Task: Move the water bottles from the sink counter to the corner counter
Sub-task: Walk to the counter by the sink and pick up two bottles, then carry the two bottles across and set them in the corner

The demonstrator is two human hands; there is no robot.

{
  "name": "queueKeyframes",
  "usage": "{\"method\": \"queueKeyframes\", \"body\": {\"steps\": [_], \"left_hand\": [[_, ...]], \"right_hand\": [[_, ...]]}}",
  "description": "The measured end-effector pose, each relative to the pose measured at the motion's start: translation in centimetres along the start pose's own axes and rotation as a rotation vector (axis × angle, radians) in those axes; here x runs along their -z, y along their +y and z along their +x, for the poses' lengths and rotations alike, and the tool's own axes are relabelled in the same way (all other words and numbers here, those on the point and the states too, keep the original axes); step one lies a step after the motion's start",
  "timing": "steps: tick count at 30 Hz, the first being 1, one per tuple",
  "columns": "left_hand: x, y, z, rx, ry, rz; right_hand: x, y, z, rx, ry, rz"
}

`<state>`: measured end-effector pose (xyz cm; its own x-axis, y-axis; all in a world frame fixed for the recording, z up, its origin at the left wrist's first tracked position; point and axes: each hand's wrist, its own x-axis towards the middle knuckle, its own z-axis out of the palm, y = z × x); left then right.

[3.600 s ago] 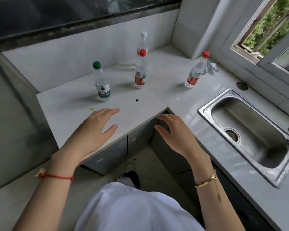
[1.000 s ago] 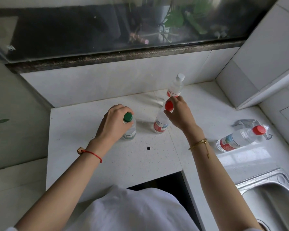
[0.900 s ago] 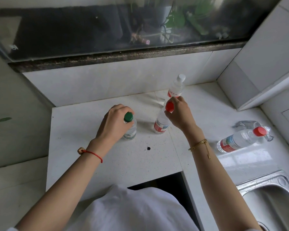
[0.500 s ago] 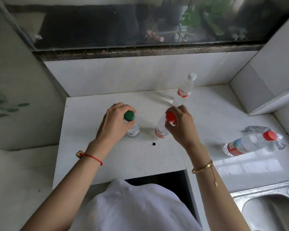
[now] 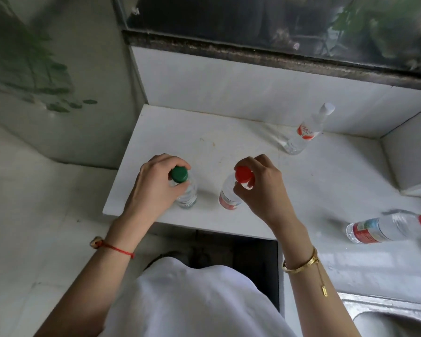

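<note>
My left hand (image 5: 153,188) grips the neck of a green-capped water bottle (image 5: 188,196) near the front edge of the white corner counter (image 5: 229,142). Just to its right, my right hand (image 5: 260,188) holds the neck of a red-capped bottle (image 5: 227,199) with a red label. Both bottles are upright; I cannot tell whether their bases touch the counter. A white-capped bottle (image 5: 306,130) stands by the back wall. A second red-capped bottle (image 5: 387,228) stands on the sink counter at the far right.
The steel sink (image 5: 394,317) is at the bottom right. A tiled wall and a dark glass tank (image 5: 277,23) rise behind the counter. A tiled column (image 5: 411,156) juts out at the right. An open gap below the counter lies in front of me.
From hovering open, my hands have reached in and taken the two bottles by their necks. The bottles now sit closer to the counter's front edge, and my view has swung left.
</note>
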<state>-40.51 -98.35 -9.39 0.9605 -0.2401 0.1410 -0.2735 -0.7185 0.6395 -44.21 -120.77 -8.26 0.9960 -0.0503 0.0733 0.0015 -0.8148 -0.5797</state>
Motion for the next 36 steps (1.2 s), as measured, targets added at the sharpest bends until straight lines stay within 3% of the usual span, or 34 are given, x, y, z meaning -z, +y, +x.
{"method": "queueKeyframes", "body": {"steps": [18, 22, 36], "left_hand": [[8.3, -4.1, -13.9, 0.408, 0.377, 0.076], [11.5, -6.7, -17.4, 0.511, 0.485, 0.084], [21.5, -16.5, -26.4, 0.719, 0.629, 0.101]], "right_hand": [[-7.5, -11.6, 0.6, 0.489, -0.364, 0.021], [-11.3, -16.7, 0.6, 0.581, -0.482, 0.035], [-23.7, -32.9, -1.0, 0.785, -0.645, 0.061]]}}
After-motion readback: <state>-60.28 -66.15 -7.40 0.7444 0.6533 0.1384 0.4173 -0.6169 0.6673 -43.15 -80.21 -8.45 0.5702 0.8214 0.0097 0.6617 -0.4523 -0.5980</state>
